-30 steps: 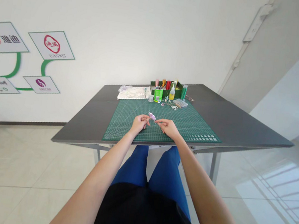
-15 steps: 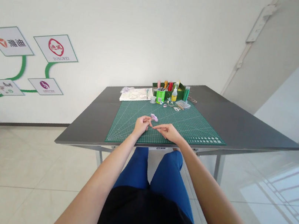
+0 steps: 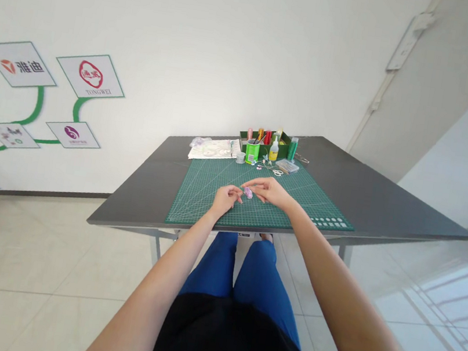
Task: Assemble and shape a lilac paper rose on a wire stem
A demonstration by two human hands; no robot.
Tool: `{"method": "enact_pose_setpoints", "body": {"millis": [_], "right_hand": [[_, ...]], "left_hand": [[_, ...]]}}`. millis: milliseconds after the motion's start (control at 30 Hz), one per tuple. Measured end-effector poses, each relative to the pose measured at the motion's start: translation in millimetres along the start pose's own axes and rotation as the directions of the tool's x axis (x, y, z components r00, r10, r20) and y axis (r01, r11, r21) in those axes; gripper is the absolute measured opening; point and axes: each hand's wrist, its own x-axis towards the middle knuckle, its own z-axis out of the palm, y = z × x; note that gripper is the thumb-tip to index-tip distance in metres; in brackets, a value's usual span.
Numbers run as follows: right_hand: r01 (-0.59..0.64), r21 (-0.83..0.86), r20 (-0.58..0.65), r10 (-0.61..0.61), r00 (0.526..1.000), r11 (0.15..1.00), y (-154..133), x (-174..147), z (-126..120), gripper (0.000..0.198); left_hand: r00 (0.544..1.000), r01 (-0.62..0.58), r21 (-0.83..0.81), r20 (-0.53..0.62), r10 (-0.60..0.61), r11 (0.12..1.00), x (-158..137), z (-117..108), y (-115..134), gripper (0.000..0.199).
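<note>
Showing between the left hand (image 3: pixel 227 198) and right hand (image 3: pixel 271 191), the flower (image 3: pixel 248 193) was above the mat (image 3: pixel 199 185) on the bench (image 3: pixel 348 178). The left fingers (image 3: pixel 235 191) were clamped on it; the right fingers (image 3: pixel 257 181) curved close beside it, but if they gripped it, I could not tell.

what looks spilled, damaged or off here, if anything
Nothing stands out: the squeeze bottle and green can stand upright, the scissors lie on the cutting mat, and no spill shows. The purple flower is too small to check for damage.

Right hand (image 3: pixel 269 191) now higher, right beside the purple flower (image 3: pixel 248 193) instead of below it
</note>
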Motion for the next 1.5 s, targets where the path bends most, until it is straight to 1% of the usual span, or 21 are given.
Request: {"method": "enact_pose_setpoints", "body": {"millis": [100,233,400,533,733,833,933,1000,1133,1300,1500], "right_hand": [[0.002,0.001,0.008,-0.003,1.0,1.0,-3.4,11.4,-8.7,0.046],[-0.018,-0.023,0.022,0.018,1.0,1.0,-1.1,25.6,-14.4,0.048],[-0.063,-0.08,0.026,0.065,0.998,0.995,4.9,39.5,-19.2,0.045],[-0.116,-0.118,0.017,0.119,0.993,0.986,13.1,46.6,-21.4,0.044],[-0.223,-0.129,-0.02,0.222,0.975,0.966,37.4,47.4,-13.2,0.045],[-0.289,-0.134,-0.039,0.286,0.957,0.948,51.6,43.3,-5.0,0.041],[-0.348,-0.153,-0.048,0.344,0.938,0.925,62.7,37.7,2.5,0.033],[-0.369,-0.175,-0.05,0.366,0.929,0.913,66.8,33.8,6.1,0.033],[-0.364,-0.241,-0.06,0.36,0.931,0.9,68.6,26.9,12.1,0.039],[-0.301,-0.356,-0.081,0.291,0.953,0.885,67.0,20.0,22.7,0.039],[-0.275,-0.488,-0.134,0.241,0.961,0.828,63.5,11.2,33.9,0.037]], "left_hand": [[1.0,0.001,0.01,0.02,-0.002,1.0,-0.4,1.4,-0.6,0.012],[0.999,-0.001,0.01,0.037,0.0,1.0,-1.1,2.7,-0.6,0.008],[0.999,0.001,-0.006,0.048,-0.001,1.0,-1.0,4.1,-0.9,0.006],[0.998,-0.006,-0.032,0.054,0.008,0.999,-1.1,3.9,-3.1,0.009],[0.998,-0.04,-0.085,0.037,0.044,0.996,-0.3,3.8,-6.6,0.018],[0.997,-0.067,-0.113,0.015,0.069,0.991,1.1,3.5,-6.4,0.021],[0.996,-0.091,-0.134,-0.007,0.091,0.987,1.7,2.4,-5.6,0.021],[0.995,-0.104,-0.142,-0.023,0.101,0.984,1.6,1.4,-5.3,0.02],[0.99,-0.13,-0.143,-0.067,0.121,0.981,1.5,-0.3,-5.2,0.017],[0.985,-0.151,-0.13,-0.099,0.139,0.98,0.9,-1.3,-4.4,0.015],[0.984,-0.153,-0.093,-0.109,0.143,0.984,-0.9,-2.4,-2.7,0.015]]}}
